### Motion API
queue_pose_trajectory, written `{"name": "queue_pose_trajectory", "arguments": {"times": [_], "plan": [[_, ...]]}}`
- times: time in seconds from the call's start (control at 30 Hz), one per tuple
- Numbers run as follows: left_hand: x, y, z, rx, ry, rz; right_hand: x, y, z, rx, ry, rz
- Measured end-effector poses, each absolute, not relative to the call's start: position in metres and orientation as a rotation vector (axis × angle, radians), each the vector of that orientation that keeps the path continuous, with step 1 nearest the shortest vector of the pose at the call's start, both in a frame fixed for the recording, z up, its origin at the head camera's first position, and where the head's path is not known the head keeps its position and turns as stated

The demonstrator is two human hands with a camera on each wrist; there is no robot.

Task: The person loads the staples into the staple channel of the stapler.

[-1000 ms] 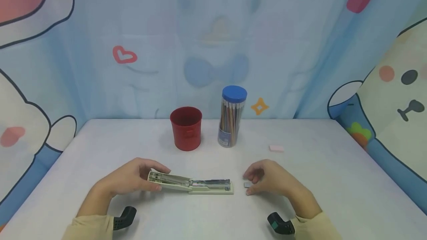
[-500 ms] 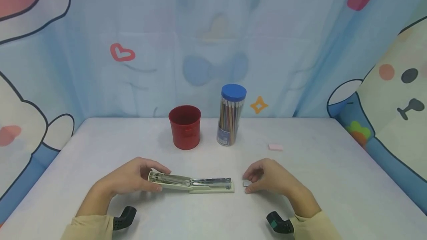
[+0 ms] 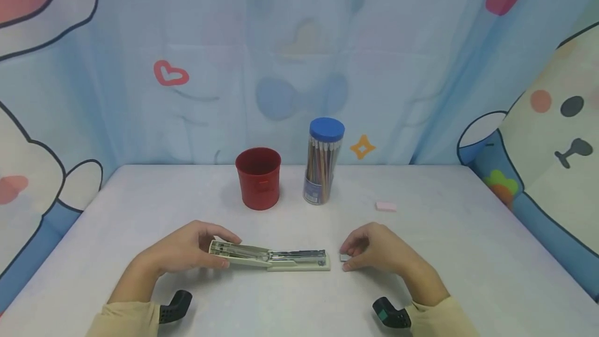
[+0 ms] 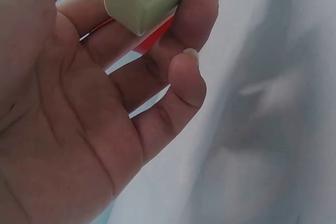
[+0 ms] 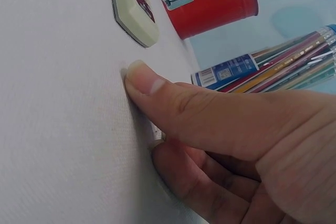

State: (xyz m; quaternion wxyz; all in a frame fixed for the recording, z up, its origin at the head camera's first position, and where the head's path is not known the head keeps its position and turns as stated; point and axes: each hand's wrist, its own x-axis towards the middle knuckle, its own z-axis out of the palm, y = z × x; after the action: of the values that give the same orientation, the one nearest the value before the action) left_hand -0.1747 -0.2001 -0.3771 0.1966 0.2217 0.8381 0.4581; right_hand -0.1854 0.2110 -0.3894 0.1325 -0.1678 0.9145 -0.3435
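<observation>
It is a curtained workspace, room type unclear. Beneath the left hand lies a white table; beyond, a cartoon-print curtain.

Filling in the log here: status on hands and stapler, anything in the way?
Left hand holds stapler, opened up. Right hand at small grey piece, grip unclear. Cup and jar behind, clear of both hands.

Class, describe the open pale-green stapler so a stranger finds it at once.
On the white table, nearer than the round red bucket, find the bare left hand. It grips the raised end of a pale-green stapler. Unlike the upright bucket and blue-lidded clear pencil jar, it is long, low and hinged open.
</observation>
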Motion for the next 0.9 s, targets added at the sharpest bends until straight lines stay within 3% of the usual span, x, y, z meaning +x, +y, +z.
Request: {"name": "queue_pose_trajectory", "arguments": {"times": [0.9], "plan": [[-0.1725,-0.2000,-0.3778,0.624,2.353,1.288,-0.1844,0.2094,-0.3900,-0.504,2.654,-1.002]]}}
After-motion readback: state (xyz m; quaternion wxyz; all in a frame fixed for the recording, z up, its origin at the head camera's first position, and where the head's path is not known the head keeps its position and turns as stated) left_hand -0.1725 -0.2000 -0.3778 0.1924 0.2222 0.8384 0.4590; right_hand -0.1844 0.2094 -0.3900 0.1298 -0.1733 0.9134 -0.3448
